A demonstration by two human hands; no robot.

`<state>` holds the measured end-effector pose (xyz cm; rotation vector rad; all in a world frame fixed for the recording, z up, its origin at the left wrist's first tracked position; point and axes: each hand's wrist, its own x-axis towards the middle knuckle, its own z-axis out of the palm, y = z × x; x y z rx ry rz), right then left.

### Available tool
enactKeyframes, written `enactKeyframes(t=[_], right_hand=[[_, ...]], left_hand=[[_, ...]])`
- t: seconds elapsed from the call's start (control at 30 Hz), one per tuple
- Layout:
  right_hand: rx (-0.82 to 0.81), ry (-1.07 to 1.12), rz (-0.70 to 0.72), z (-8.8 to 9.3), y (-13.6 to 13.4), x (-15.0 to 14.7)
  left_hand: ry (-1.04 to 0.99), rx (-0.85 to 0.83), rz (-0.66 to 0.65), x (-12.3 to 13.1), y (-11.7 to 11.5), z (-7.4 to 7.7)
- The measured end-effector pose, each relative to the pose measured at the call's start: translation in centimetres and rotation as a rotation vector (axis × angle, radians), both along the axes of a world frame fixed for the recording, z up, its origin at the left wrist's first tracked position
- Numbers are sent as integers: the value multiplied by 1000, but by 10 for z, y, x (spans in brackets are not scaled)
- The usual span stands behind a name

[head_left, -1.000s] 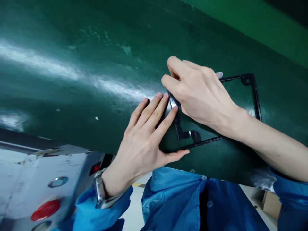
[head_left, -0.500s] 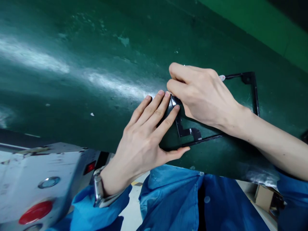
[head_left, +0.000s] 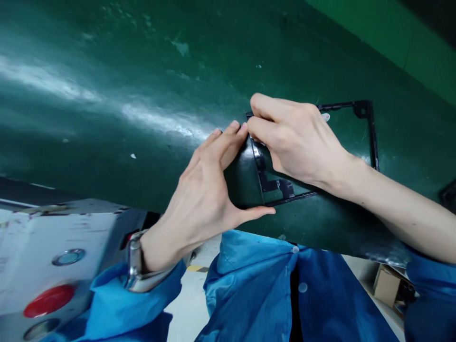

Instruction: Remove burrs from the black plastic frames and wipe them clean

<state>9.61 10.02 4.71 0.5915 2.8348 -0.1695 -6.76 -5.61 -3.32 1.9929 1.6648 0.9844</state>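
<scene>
A thin black rectangular frame (head_left: 373,135) lies on the green tabletop (head_left: 199,76). My left hand (head_left: 204,190) is open beside the frame's left end, thumb stretched along the lower left corner and fingertips near the upper left corner. Over the frame's upper left part is my right hand (head_left: 301,137), its fingers curled together at the left edge; what they pinch, if anything, is hidden. A small whitish oval piece (head_left: 325,117) shows just past the back of my right hand. Dark strips (head_left: 287,188) sit inside the frame's lower left corner.
At the lower left stands a pale machine housing (head_left: 89,232) with a red button (head_left: 49,300) and a metal-ringed button (head_left: 68,257). A dark object (head_left: 448,195) lies at the right edge. A cardboard box (head_left: 386,286) is below the table.
The fingers of my left hand have drawn together and back from the frame's left side, baring more of it. My right hand stays curled at the upper left. The view has shifted slightly.
</scene>
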Motion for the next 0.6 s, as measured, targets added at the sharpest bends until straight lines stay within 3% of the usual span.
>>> enactKeyframes(t=[0.23, 0.43, 0.6], right_hand=[[-16, 50, -9, -1, -1, 4], [-85, -41, 33, -1, -12, 14], [-31, -10, 27, -2, -12, 8]], left_hand=[[105, -77, -93, -12, 19, 4], [198, -45, -115, -15, 17, 0], [296, -27, -148, -20, 17, 0]])
